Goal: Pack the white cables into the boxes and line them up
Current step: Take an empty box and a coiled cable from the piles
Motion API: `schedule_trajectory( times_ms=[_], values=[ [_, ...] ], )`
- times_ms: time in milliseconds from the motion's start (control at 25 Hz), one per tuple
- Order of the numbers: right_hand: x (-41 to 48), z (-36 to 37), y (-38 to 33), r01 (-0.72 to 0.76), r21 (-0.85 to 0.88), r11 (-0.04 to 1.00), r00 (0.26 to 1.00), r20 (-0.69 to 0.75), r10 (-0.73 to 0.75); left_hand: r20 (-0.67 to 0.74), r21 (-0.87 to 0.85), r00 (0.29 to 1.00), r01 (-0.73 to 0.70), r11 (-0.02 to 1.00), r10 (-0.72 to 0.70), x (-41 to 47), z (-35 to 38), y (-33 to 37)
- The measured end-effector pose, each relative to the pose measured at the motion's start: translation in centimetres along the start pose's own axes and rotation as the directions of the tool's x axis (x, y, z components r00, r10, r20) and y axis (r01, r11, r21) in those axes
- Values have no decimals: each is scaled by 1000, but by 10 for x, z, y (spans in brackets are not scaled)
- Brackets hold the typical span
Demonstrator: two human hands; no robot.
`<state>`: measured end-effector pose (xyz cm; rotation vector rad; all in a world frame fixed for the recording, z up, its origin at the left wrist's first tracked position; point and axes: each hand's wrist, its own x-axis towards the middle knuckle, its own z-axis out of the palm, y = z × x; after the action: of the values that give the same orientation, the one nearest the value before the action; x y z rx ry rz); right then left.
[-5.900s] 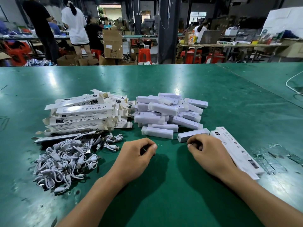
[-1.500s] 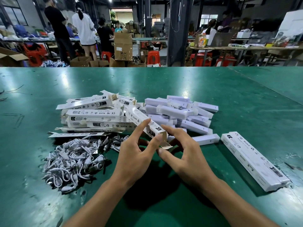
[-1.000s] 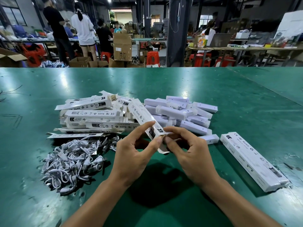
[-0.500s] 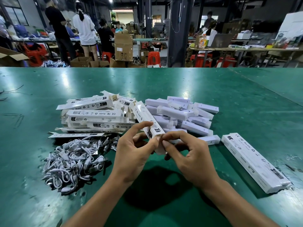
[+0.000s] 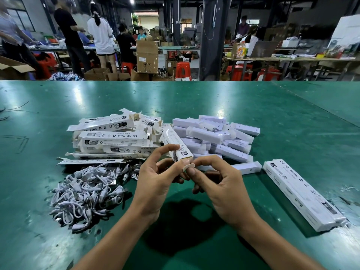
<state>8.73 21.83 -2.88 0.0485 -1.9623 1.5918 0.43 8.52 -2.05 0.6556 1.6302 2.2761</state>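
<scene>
Far left on the green desk (image 5: 272, 114) lies one tangled heap of white cables (image 5: 87, 193), too knotted to count. Just behind it sits one stack of flat boxes (image 5: 113, 139), printed side up, roughly ten of them as far as the overlaps allow a count.

Six seconds ago both hands rested on the desk with nothing in them. Now they are raised above it and share one box (image 5: 175, 142), which has been taken from that stack. It slants from the stack's right edge down toward the person. The left hand (image 5: 155, 184) pinches the box near its near end between thumb and forefinger, with the other fingers (image 5: 165, 165) loosely curled beneath. The right hand (image 5: 220, 188) pinches the small end flap (image 5: 187, 167) with thumb and forefinger tips. Half a second ago that flap was hidden between the two thumbs, and now it stands out beyond the box end.

Behind the right hand is one pile of plain white boxes (image 5: 214, 137), more than a dozen, with a single one (image 5: 247, 167) lying apart at its near right corner. Well to the right lies one tight row of printed boxes (image 5: 300, 193), unchanged.
</scene>
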Motion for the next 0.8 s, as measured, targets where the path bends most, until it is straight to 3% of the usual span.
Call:
schedule_trajectory(
  times_ms=[320,800],
  values=[
    [2,0,2,-285,218,933,958,79,275,-19,-4,1000,0,1000,0,0,1,0],
    [5,-2,5,-351,269,897,935,53,350,32,91,999,-31,995,28,1,0,-6]
  ],
)
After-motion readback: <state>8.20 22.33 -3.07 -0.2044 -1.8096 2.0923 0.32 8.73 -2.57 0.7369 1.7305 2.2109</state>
